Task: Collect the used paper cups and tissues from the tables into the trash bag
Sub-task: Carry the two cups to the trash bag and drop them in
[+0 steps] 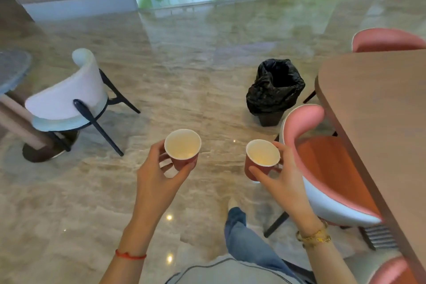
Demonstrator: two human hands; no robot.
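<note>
both hands raised: left hand (159, 168) grips one red cup (183, 148), right hand (280, 177) another (261, 159).

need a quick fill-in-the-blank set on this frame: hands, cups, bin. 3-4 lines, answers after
1. Each of the two hands, left hand and right hand, holds one red paper ____.
2. The bin lined with a black plastic trash bag stands on the marble ____.
3. The chair nearest the right hand has a ____ backrest.
4. The left wrist wears a thin ____ string bracelet.

Missing words: cup; floor; pink; red
</note>
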